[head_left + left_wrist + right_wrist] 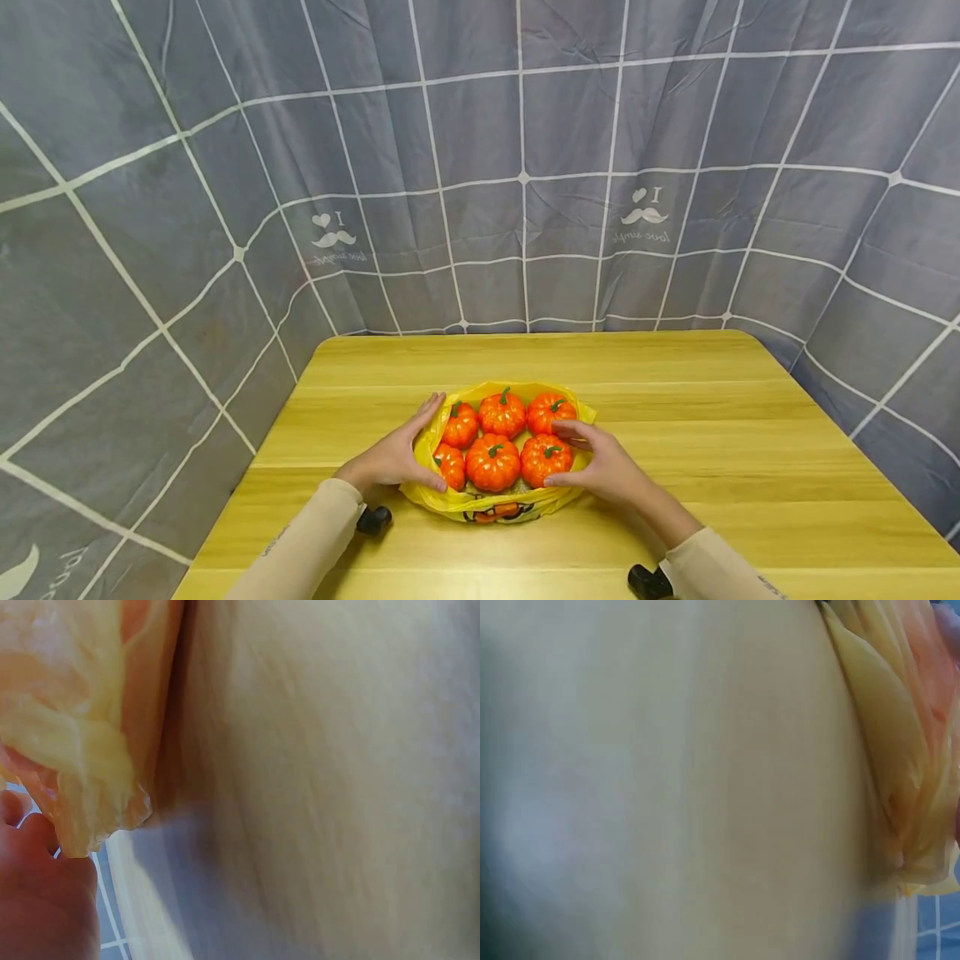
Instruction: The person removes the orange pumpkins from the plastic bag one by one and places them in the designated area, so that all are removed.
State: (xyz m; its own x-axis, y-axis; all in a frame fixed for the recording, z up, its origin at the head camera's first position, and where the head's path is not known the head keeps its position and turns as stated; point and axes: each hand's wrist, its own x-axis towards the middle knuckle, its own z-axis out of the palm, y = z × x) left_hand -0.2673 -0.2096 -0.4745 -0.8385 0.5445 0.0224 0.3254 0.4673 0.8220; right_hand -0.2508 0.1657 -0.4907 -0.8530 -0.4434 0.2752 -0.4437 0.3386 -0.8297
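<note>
A yellow plastic bag (525, 509) lies with its mouth spread wide on the wooden table, several small orange pumpkins (492, 463) with green stems inside. My left hand (401, 454) rests against the bag's left side, fingers extended upward along the rim and thumb over the front edge, near the leftmost pumpkins. On the opposite side, my right hand (603, 467) reaches over the rim, thumb and fingers spread apart on either side of the front right pumpkin (546, 460). The wrist views show yellow plastic (82, 750) beside the hands; most fingers are hidden there.
The wooden table (750, 467) extends around the bag on all sides. A grey curtain (570, 217) with white grid lines hangs behind the table and down both sides. Dark wrist-worn devices (374, 522) sit below both wrists.
</note>
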